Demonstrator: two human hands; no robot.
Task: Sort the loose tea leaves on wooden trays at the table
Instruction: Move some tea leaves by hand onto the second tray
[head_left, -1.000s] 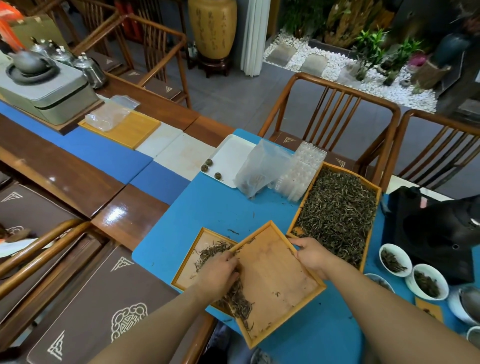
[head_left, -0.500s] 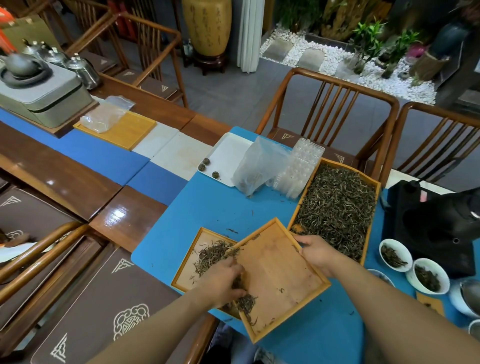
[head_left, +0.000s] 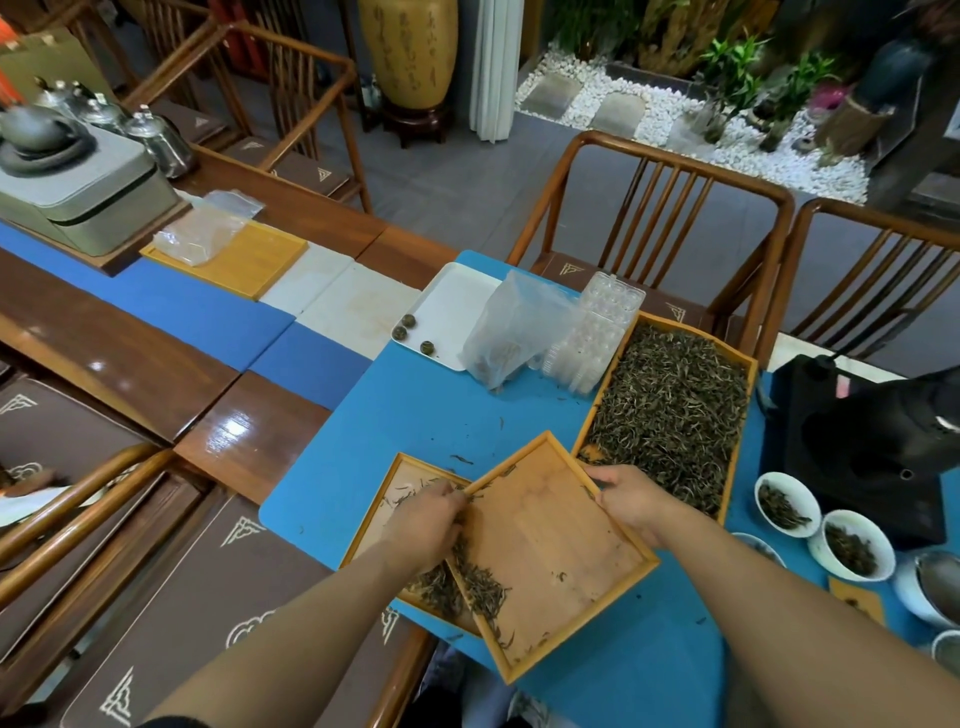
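At the lower centre of the frame, on the blue-covered worktop (head_left: 426, 415): two small wooden trays, one overlapping the other.

Upper tray (head_left: 561, 551): tilted, its left edge lying over the lower tray (head_left: 387, 499); floor mostly bare, a drift of tea leaves (head_left: 480, 584) along its lower-left side.

Right hand (head_left: 631, 501): fingers closed over the upper tray's far right rim, steadying it.

Left hand (head_left: 428, 522): palm down, fingers curled at the seam between the two trays, among the leaves. Whether it pinches any cannot be told.

Large tray (head_left: 675, 405), centre right: heaped with loose tea, just beside the right hand.

Step judged in hand: raking the remaining leaves off the upper tray into the lower one. Next move likely calls for a sweep down the lower-left edge, keeping the tilt so leaves fall inside the lower tray and not onto the cloth, where a few strays already lie.

Hard to make out: the left fingertips, the lower tray's near corner under forearm and tray, and the contents of the clear bag (head_left: 511, 332). White cups (head_left: 787, 501) at lower right, some cut off by the frame.
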